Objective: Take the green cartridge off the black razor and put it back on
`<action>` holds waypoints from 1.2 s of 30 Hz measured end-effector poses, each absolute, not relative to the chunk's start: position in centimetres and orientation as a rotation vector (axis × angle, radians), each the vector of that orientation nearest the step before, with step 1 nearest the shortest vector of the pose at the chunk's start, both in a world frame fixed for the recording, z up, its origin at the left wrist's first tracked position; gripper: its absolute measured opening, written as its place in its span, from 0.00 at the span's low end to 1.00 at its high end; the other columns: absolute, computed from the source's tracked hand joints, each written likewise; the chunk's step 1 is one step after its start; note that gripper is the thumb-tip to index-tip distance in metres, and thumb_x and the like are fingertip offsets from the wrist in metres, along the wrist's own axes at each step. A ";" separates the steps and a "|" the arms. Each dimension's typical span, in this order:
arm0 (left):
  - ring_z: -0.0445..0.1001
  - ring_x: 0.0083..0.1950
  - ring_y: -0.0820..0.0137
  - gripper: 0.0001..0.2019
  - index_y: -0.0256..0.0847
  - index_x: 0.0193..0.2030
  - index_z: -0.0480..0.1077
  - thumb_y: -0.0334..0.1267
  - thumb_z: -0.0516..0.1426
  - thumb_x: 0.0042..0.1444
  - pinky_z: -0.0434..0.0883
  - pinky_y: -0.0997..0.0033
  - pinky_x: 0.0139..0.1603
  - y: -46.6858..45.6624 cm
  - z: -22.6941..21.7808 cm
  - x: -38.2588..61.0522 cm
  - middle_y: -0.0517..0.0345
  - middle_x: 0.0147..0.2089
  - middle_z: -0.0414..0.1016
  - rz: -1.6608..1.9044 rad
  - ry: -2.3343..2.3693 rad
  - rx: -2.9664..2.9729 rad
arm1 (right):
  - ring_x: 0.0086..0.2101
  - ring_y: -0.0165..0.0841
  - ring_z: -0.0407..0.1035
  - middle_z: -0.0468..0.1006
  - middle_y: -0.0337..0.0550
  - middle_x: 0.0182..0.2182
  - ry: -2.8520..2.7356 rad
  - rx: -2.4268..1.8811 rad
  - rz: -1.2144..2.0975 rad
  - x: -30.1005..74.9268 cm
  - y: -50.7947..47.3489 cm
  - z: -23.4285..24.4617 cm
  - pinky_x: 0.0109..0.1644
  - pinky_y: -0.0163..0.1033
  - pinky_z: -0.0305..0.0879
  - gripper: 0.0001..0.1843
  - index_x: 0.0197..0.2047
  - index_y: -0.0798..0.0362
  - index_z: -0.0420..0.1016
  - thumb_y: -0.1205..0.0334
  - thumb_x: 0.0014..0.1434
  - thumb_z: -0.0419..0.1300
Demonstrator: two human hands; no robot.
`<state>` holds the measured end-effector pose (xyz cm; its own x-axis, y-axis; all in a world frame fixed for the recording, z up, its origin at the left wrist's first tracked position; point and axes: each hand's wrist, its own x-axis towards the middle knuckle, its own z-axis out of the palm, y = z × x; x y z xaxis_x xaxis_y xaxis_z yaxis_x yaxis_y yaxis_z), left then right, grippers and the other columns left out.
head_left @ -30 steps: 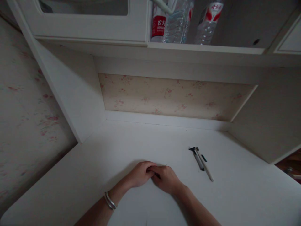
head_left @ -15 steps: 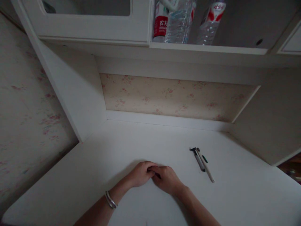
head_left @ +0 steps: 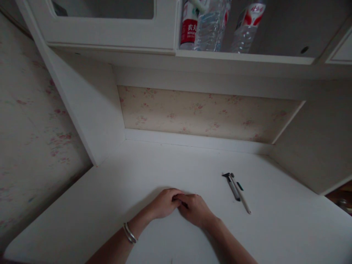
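Note:
My left hand [head_left: 166, 202], with two silver bangles [head_left: 129, 233] on its wrist, rests on the white desk [head_left: 154, 165]. Against it lies my right hand [head_left: 197, 209]. Both hands are closed, with curled fingers meeting and overlapping in front of me. No object shows between them, though the undersides of the fingers are hidden. To the right of my right hand, apart from it, lie two slim things side by side: a grey-handled tool with a black T-shaped head [head_left: 233, 187], and a long whitish stick with a dark green part [head_left: 244, 200].
Above the desk, an open shelf holds several clear plastic bottles [head_left: 209, 31], some with red labels. A glass-fronted white cabinet [head_left: 110, 33] hangs to their left. White side panels [head_left: 82, 99] and a flowered back wall [head_left: 192, 112] enclose the desk.
The view has shifted very slightly. Both hands and the two things on the desk stay in place.

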<state>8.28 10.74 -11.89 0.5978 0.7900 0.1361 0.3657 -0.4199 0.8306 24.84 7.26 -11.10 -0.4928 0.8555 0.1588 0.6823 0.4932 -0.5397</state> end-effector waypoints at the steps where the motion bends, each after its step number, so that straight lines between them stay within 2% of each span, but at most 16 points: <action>1: 0.71 0.43 0.68 0.18 0.43 0.45 0.73 0.28 0.52 0.48 0.66 0.71 0.46 10.8 -11.9 8.3 0.59 0.43 0.76 0.672 0.911 2.020 | 0.41 0.35 0.72 0.77 0.37 0.44 -2.335 -1.279 0.569 24.8 7.3 -11.1 0.44 0.35 0.64 0.22 0.51 0.44 0.71 0.71 0.56 0.50; 22: 0.71 0.44 0.70 0.18 0.44 0.45 0.73 0.27 0.52 0.48 0.65 0.74 0.46 10.9 -11.8 8.2 0.62 0.43 0.76 0.676 0.892 2.040 | 0.41 0.34 0.72 0.77 0.37 0.45 -2.319 -1.255 0.597 24.9 7.3 -11.2 0.44 0.34 0.63 0.24 0.53 0.43 0.70 0.71 0.55 0.50; 29: 0.71 0.44 0.70 0.18 0.44 0.45 0.73 0.27 0.52 0.48 0.65 0.74 0.46 10.9 -12.0 8.2 0.62 0.43 0.76 0.674 0.888 2.023 | 0.41 0.35 0.72 0.77 0.37 0.43 -2.317 -1.278 0.582 24.9 7.3 -11.4 0.44 0.34 0.63 0.22 0.50 0.44 0.72 0.70 0.55 0.51; 36: 0.71 0.44 0.70 0.18 0.44 0.46 0.73 0.27 0.52 0.49 0.65 0.73 0.46 10.9 -12.1 8.3 0.61 0.43 0.76 0.668 0.909 2.035 | 0.41 0.35 0.72 0.76 0.37 0.45 -2.323 -1.254 0.582 24.8 7.3 -11.1 0.44 0.35 0.63 0.24 0.53 0.43 0.70 0.71 0.55 0.50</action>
<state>8.27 10.93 -12.12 0.6040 0.7847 0.1392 0.3672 -0.4290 0.8253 24.83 7.33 -11.14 -0.4953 0.8510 0.1746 0.6682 0.5016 -0.5495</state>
